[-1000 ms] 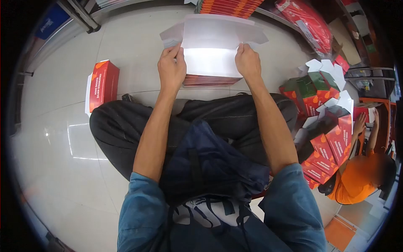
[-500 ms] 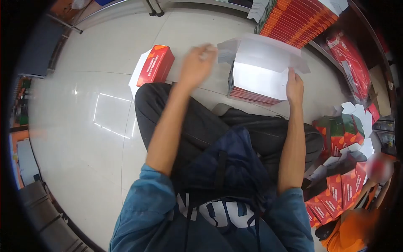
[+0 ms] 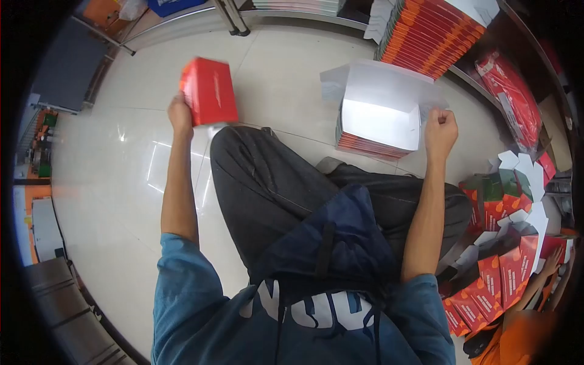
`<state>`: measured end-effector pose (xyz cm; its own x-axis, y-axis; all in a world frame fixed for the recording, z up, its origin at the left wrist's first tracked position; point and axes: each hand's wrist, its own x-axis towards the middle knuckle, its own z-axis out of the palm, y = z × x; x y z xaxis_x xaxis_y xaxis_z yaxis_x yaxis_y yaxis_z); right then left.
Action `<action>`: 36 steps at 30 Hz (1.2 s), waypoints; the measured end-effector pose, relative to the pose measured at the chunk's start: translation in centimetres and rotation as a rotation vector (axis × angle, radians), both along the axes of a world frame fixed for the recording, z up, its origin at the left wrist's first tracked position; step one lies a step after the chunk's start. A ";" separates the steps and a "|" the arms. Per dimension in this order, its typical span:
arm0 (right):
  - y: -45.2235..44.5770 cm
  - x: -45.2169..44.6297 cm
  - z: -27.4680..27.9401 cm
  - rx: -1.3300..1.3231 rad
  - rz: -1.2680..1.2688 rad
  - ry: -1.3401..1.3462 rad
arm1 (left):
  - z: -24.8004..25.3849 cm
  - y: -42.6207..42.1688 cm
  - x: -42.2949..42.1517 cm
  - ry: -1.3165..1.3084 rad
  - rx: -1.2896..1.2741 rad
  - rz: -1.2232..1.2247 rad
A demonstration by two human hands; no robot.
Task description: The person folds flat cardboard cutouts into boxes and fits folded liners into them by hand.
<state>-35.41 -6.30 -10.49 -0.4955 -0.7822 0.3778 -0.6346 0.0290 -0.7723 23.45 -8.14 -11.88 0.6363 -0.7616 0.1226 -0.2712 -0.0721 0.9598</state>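
A red carton [image 3: 210, 91], slightly blurred, is raised above the floor beside my left knee. My left hand [image 3: 180, 114] is closed on its left side. On the floor in front of me lies a pile of flattened red cartons [image 3: 371, 145]. The top one is an open carton [image 3: 374, 115] with its white inside facing up and its flaps spread. My right hand [image 3: 441, 131] is at the right edge of this open carton with its fingers curled closed. Whether a flap or anything else is between them cannot be made out.
A tall stack of flat red cartons [image 3: 426, 33] stands at the far right, near a red plastic-wrapped pack [image 3: 510, 97]. Several part-folded red cartons [image 3: 486, 286] crowd my right side. Beyond them are a co-worker's hand [image 3: 552, 261] and orange clothing [image 3: 517, 340].
My left hand has moved left and taken hold of the red carton, which was resting on the floor. My right hand has shifted slightly right, off the open carton's inner edge.
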 end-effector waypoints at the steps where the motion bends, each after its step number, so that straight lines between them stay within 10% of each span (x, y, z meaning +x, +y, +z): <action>1: 0.3 0.3 0.7 0.002 0.033 0.025 | 1.9 -0.4 0.2 0.194 -0.190 0.023; 6: 3.3 5.2 5.7 0.221 0.648 -0.003 | 12.0 1.2 -4.4 0.504 -0.473 -0.019; 10: 3.9 16.3 10.5 -0.227 0.750 -0.448 | 13.6 3.6 -12.1 0.646 -0.554 -0.271; 11: 2.3 19.3 9.3 -0.453 0.584 -0.377 | 12.5 4.2 -14.5 0.500 -0.524 -0.217; 13: 5.2 21.4 14.6 -0.247 1.198 -0.690 | 10.3 5.4 -18.2 0.200 -0.482 -0.112; 19: 4.9 22.6 13.5 -0.495 0.487 -0.423 | 11.6 8.5 -17.6 0.346 -0.505 -0.196; 21: 7.6 23.1 13.3 -0.191 1.075 -0.295 | 10.4 8.6 -19.0 0.211 -0.580 -0.111; 26: 7.6 21.9 12.0 -0.186 0.722 -0.115 | 11.4 11.2 -20.8 -0.193 -0.612 -0.047; 29: 7.9 16.4 14.8 0.022 1.241 -0.911 | 11.3 11.3 -21.7 -0.783 -0.719 -0.423; 31: 8.0 12.6 15.7 0.084 1.151 -1.000 | 13.8 11.1 -24.3 -1.187 -0.777 -0.641; 36: 7.9 6.8 14.2 0.070 0.614 -0.266 | 12.6 9.0 -28.1 -1.330 -0.729 -0.983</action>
<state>-28.65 1.62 3.76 -0.0218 -0.9698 0.2428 -0.3399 -0.2212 -0.9141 -4.63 0.91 0.73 -0.7580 -0.3249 0.5656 -0.4817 0.8635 -0.1495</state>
